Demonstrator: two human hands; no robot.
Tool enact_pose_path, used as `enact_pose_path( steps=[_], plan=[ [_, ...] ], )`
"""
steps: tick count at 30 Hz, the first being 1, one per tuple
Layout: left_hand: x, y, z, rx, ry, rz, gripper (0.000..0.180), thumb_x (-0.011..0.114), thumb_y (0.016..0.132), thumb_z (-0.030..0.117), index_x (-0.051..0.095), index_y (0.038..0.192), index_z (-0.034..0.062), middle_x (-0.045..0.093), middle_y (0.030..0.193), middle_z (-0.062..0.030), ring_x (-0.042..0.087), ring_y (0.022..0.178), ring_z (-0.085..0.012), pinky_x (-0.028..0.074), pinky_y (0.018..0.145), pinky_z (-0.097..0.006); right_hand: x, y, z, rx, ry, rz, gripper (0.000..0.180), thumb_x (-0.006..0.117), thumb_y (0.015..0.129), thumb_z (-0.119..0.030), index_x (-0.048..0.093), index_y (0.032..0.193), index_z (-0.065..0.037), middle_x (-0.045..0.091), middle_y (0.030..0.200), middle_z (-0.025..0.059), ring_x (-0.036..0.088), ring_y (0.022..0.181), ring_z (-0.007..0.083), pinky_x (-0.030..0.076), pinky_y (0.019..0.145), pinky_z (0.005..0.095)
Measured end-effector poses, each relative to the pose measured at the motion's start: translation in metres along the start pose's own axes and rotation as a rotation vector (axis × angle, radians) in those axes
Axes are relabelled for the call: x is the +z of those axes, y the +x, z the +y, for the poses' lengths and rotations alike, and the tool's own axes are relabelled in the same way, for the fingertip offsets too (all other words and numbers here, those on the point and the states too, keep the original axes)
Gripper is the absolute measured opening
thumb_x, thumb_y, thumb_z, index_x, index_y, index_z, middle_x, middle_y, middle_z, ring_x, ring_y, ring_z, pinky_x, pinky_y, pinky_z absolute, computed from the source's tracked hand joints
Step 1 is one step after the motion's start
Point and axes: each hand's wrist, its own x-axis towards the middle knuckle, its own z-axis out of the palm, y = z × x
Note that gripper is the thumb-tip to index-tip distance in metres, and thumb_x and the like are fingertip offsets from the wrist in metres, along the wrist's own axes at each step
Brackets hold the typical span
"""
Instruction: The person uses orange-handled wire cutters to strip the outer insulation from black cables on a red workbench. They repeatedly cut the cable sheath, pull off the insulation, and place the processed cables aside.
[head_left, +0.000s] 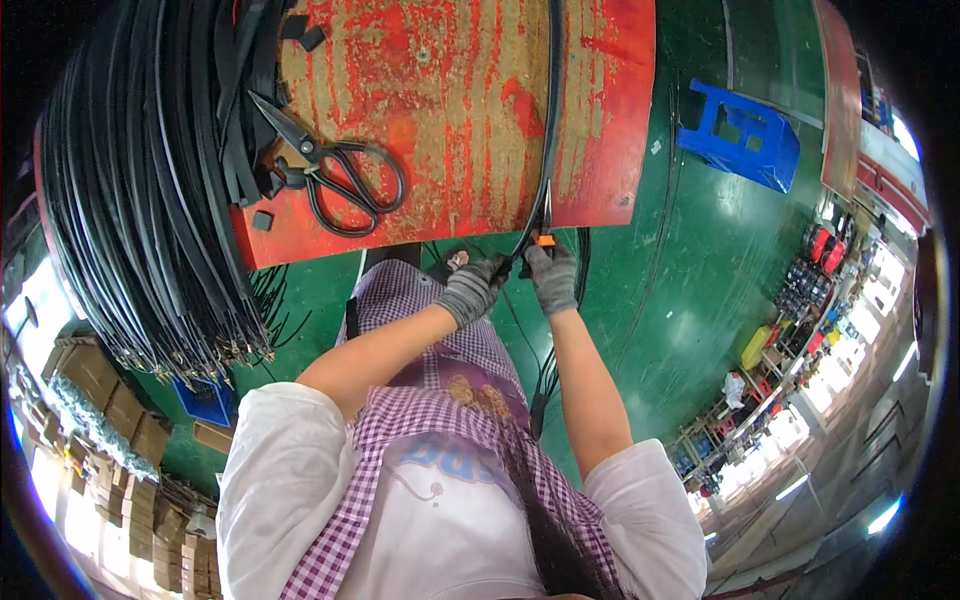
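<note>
Working left to right:
bundle: black rubber strips (140, 190), hanging off table's left side, floppy
scissors: black-handled scissors (335, 170), lying open on worn red tabletop (450, 90)
left hand: gloved left hand (475, 288), clenched on black cable (550, 120) near its end
cable: thin, flexible, light; running down table to its front edge; best held near the tip
right hand: gloved right hand (553, 275), pinching small orange tool (544, 240) at cable end
stool: blue plastic stool (742, 135), on green floor

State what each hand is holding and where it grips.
Both gloved hands, left hand and right hand, pinch the near end of a black cable, beside its small orange piece.
</note>
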Motion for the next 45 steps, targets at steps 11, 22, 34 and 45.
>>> enact_pose_path(
  steps=[11,22,34,45],
  plan=[
    [0.029,-0.003,-0.012,-0.261,0.177,0.406,0.06,0.062,0.06,0.028,0.039,0.112,0.0104,0.042,0.11,-0.0153,0.04,0.101,-0.0328,0.033,0.086,-0.04,-0.008,0.012,0.017,0.034,-0.03,0.029,0.017,0.052,0.071,-0.017,0.054,0.075,-0.001,0.051,0.058,0.0036,0.047,0.048,0.0131,0.037,0.045,0.0274],
    [0.118,0.021,-0.053,-0.425,-0.094,0.335,0.061,0.063,0.063,0.033,0.037,0.112,0.0064,0.042,0.111,-0.0172,0.042,0.101,-0.0297,0.038,0.082,-0.035,-0.004,0.031,0.017,0.005,0.065,-0.034,0.016,0.058,0.066,-0.02,0.052,0.071,-0.005,0.05,0.058,0.0062,0.05,0.046,0.0175,0.044,0.039,0.0301],
    [0.166,0.038,-0.01,-0.528,-0.729,0.386,0.039,0.05,0.072,0.039,0.057,0.083,0.0026,0.054,0.061,-0.0116,0.053,0.054,-0.0257,0.044,0.056,-0.036,-0.013,0.036,0.022,0.006,-0.024,-0.026,0.017,0.058,0.065,-0.021,0.053,0.07,-0.005,0.048,0.057,0.007,0.05,0.043,0.0188,0.046,0.038,0.0322],
    [0.257,-0.009,-0.096,-0.562,-0.698,0.421,0.018,0.054,0.077,0.024,0.055,0.08,0.0064,0.053,0.062,-0.0018,0.046,0.049,-0.013,0.038,0.044,-0.028,-0.011,0.018,0.008,0.051,-0.009,-0.05,0.029,0.059,0.066,-0.032,0.058,0.07,-0.003,0.054,0.064,0.008,0.051,0.051,0.0156,0.042,0.046,0.0308]
  ],
)
